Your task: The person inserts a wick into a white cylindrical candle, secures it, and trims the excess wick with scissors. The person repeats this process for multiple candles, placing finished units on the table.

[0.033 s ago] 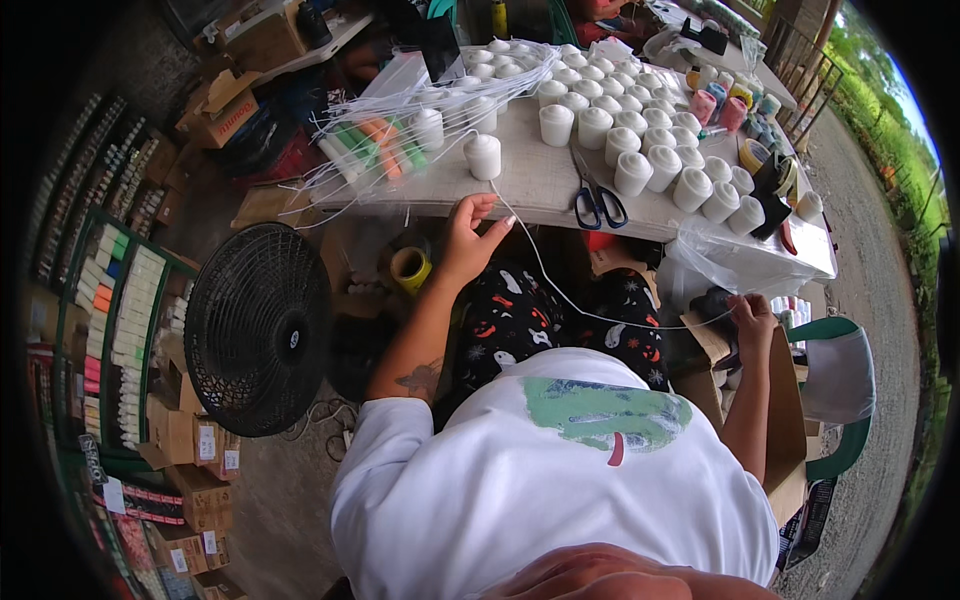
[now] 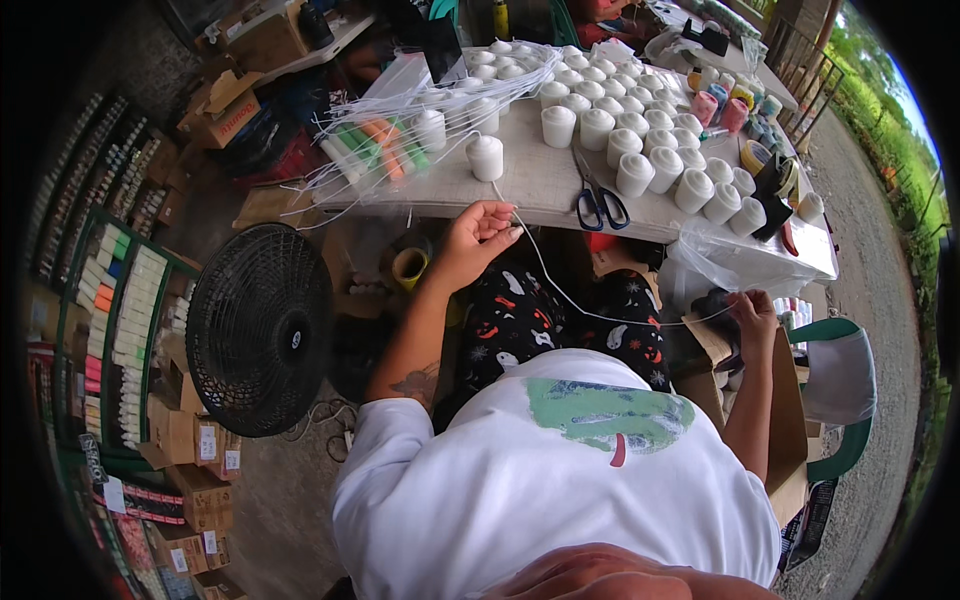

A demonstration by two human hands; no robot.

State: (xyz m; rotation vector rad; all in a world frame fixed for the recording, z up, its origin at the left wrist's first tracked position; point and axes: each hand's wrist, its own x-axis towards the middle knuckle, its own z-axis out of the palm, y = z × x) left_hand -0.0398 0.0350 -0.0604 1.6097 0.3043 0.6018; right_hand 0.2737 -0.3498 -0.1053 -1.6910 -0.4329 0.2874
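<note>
Left hand point(image 2: 485, 232): fingers at white cord point(image 2: 620, 322); grip unclear.
Right hand point(image 2: 755, 312): pinched cord's far end.
White domed object point(image 2: 485, 158): stood on table point(image 2: 540, 182).

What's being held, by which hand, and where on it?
White cord: the right hand pinches its right-hand visible end. The left hand touches it near a white container; grip unclear.

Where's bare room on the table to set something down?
Bare tabletop lies between the lone white cup-shaped piece and the scissors; a smaller patch separates the scissors from the clustered white pieces. Those crowd the right and back, white strands the left.
</note>
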